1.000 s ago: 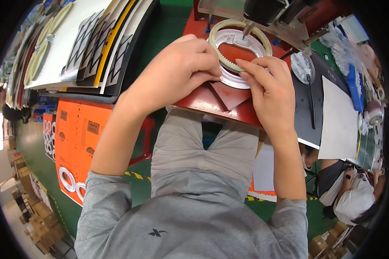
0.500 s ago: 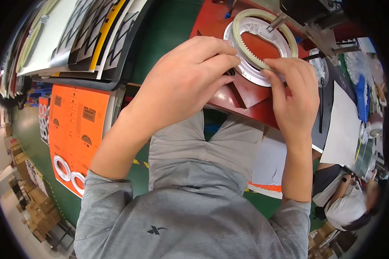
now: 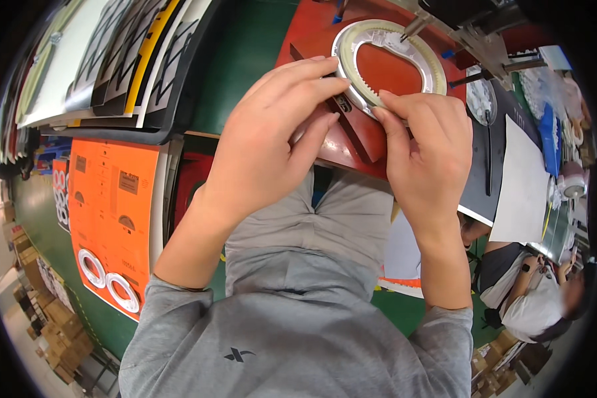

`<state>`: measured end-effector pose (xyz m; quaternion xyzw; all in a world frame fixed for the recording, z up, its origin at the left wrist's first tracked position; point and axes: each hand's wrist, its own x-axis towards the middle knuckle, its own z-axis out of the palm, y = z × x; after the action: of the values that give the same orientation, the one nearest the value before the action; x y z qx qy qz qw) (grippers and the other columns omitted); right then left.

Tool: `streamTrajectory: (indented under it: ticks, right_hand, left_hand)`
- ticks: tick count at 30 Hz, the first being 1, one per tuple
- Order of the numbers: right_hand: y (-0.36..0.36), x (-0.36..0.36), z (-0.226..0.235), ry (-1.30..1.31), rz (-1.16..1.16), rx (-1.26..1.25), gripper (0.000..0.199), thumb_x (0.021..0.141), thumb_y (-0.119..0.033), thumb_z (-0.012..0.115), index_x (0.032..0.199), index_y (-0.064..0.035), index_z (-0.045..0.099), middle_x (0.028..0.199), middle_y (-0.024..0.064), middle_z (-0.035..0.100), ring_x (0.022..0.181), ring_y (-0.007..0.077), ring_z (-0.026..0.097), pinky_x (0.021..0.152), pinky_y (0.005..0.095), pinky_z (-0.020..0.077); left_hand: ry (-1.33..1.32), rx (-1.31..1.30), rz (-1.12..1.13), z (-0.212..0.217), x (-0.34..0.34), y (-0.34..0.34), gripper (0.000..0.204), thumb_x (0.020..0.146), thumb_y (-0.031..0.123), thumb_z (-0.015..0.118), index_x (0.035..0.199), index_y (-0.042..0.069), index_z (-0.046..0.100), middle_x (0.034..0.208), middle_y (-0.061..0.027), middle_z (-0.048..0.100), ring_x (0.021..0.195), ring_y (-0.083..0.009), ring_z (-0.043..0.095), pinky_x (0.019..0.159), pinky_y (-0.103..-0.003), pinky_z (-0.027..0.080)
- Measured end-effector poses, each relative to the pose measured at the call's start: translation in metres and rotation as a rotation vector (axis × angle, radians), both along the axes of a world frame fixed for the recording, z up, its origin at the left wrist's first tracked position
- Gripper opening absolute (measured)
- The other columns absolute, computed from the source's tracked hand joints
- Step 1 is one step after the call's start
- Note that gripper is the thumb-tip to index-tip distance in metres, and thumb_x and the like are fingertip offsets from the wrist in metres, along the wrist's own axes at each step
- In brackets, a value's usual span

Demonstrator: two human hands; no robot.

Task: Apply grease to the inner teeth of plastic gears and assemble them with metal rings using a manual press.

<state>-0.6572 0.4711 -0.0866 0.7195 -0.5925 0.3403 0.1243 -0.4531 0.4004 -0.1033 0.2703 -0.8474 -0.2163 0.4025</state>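
A cream ring with inner teeth lies within a white ring-shaped housing on a red metal fixture. My right hand pinches the near edge of the toothed ring between thumb and index finger. At the left side of the housing is my left hand, its fingers bent and the thumb held apart, with nothing gripped. Its fingertips reach the housing's rim; whether they press on it I cannot tell. Part of the near rim is hidden behind my fingers.
A metal rod of the machine stands over the ring's far side. To the left are a rack of sheets and an orange board with white rings. Right of the fixture lies a white sheet; another person sits beyond.
The toothed ring, tilted and raised before, now lies lower and flatter in the white housing. My right hand has moved slightly left and down with it; my left hand has shifted left.
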Motion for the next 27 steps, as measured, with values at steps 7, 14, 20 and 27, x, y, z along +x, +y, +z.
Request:
streamTrajectory:
  ticks: [7, 14, 20, 27]
  right_hand:
    - [-0.001, 0.007, 0.006, 0.019, -0.030, 0.031, 0.015, 0.081, -0.010, 0.083, 0.094, -0.0084, 0.076, 0.086, 0.0019, 0.065, 0.084, 0.0238, 0.061, 0.069, 0.0394, 0.0418]
    - [0.002, 0.009, 0.007, 0.027, -0.042, 0.062, 0.014, 0.080, -0.012, 0.082, 0.093, -0.0088, 0.076, 0.085, 0.0018, 0.064, 0.083, 0.0234, 0.060, 0.069, 0.0393, 0.0412]
    - [0.001, 0.005, 0.004, 0.045, 0.007, 0.035, 0.013, 0.083, -0.010, 0.077, 0.096, -0.0085, 0.077, 0.086, 0.0009, 0.063, 0.086, 0.0216, 0.061, 0.072, 0.0378, 0.0415]
    - [-0.002, -0.001, 0.010, 0.120, 0.065, 0.084, 0.021, 0.082, -0.008, 0.073, 0.103, -0.0084, 0.076, 0.095, 0.0003, 0.066, 0.089, 0.0203, 0.062, 0.074, 0.0366, 0.0421]
  left_hand:
    - [0.193, 0.227, 0.105, -0.001, -0.017, -0.007, 0.025, 0.089, 0.000, 0.075, 0.113, 0.002, 0.071, 0.107, -0.0138, 0.074, 0.096, -0.0299, 0.070, 0.086, -0.039, 0.056]
    - [0.123, -0.061, 0.230, -0.004, -0.047, -0.024, 0.022, 0.093, 0.006, 0.075, 0.113, 0.000, 0.075, 0.115, -0.0130, 0.075, 0.096, -0.0194, 0.072, 0.085, -0.030, 0.058]
    - [0.281, 0.264, 0.220, -0.007, -0.055, -0.022, 0.020, 0.095, 0.002, 0.069, 0.113, -0.002, 0.075, 0.116, -0.0119, 0.078, 0.100, -0.0160, 0.075, 0.090, -0.028, 0.059]
    - [0.335, 0.269, 0.198, -0.010, -0.058, -0.032, 0.017, 0.094, -0.002, 0.068, 0.109, -0.004, 0.075, 0.113, -0.0104, 0.079, 0.098, -0.0130, 0.075, 0.088, -0.026, 0.059]
